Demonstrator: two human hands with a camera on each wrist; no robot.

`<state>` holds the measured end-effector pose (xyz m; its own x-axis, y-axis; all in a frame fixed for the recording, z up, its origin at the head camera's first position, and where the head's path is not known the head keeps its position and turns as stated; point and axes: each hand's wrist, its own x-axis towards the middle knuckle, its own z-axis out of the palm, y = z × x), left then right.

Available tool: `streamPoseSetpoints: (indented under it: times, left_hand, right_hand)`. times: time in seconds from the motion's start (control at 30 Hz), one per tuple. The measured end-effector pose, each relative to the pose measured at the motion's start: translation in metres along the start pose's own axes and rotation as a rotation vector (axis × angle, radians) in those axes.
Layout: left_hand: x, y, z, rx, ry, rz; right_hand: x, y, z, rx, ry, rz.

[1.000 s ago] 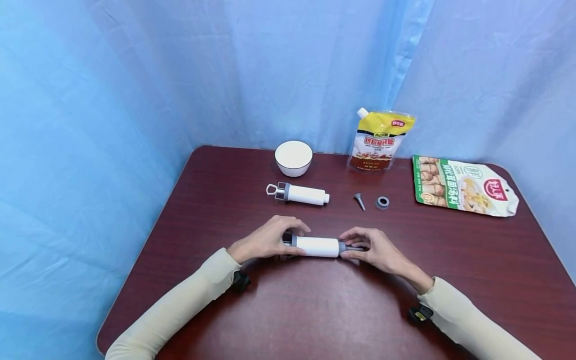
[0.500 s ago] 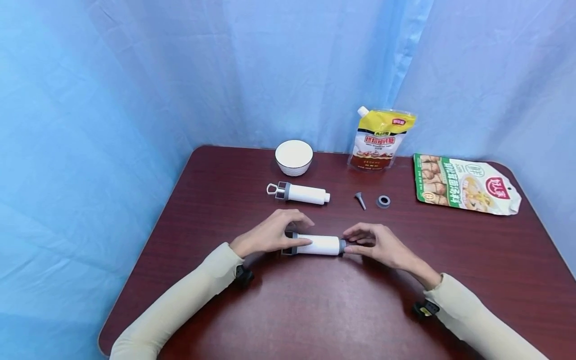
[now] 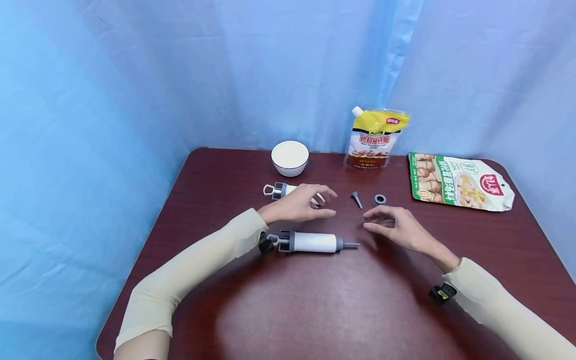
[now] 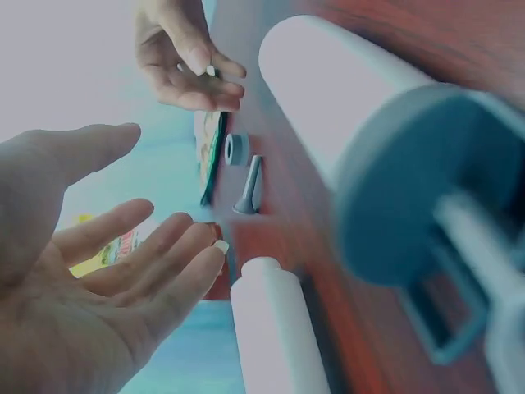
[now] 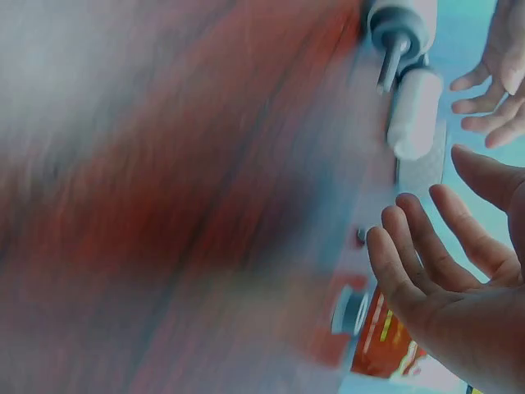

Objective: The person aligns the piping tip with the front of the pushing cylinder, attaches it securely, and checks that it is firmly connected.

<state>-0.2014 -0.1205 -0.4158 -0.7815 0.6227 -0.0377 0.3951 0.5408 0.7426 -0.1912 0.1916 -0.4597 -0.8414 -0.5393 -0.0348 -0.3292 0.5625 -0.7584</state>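
Note:
A white pastry syringe [image 3: 315,242] with grey collars, a ring-pull plunger and a fitted grey nozzle lies on the table in front of both hands. Behind it is a second pastry syringe [image 3: 279,190], whose bare white end [image 4: 275,320] shows in the left wrist view. My left hand [image 3: 300,203] hovers over that second syringe and partly hides it, fingers spread and holding nothing. To the right, my right hand [image 3: 398,228] is in the air, fingers loosely bent and without a thing in them. Beyond it lie a loose grey nozzle [image 3: 357,200] and a grey ring cap [image 3: 379,204].
At the back edge stand a white bowl [image 3: 290,167] and a spouted sugar pouch [image 3: 373,142]. A green and white food packet [image 3: 459,182] lies at the right on the dark red table [image 3: 306,310]. Blue curtains [image 3: 288,75] hang behind and beside it.
Both hands have let go of the near syringe, which stays lying with its nozzle now visible. My left hand has moved forward and right over the second syringe; my right hand has drawn away rightward.

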Motion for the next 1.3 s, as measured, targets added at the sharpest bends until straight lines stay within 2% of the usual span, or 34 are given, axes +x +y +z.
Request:
streamPoseSetpoints:
  times: [0.3,0.53,0.77,0.97,1.2,1.3]
  left_hand:
    - [0.049,-0.002,-0.008,0.044,-0.131,-0.090]
    - [0.082,-0.001,-0.008,0.114,-0.163,-0.112]
    - [0.114,0.002,0.004,0.229,-0.191,-0.146]
    - [0.127,-0.003,0.014,0.297,-0.210,-0.161]
    - [0.133,-0.009,0.024,0.331,-0.230,-0.103]
    - [0.136,-0.010,0.026,0.341,-0.217,-0.084]
  right_hand:
    - [0.008,0.023,-0.021,-0.058,0.098,0.042]
    - [0.017,0.036,-0.041,-0.099,0.124,0.127]
    - [0.030,0.045,-0.045,-0.133,0.108,0.158]
    - [0.037,0.049,-0.038,-0.135,0.107,0.127]
    - [0.036,0.050,-0.035,-0.165,0.109,0.122]
    - [0.035,0.050,-0.036,-0.190,0.106,0.100]
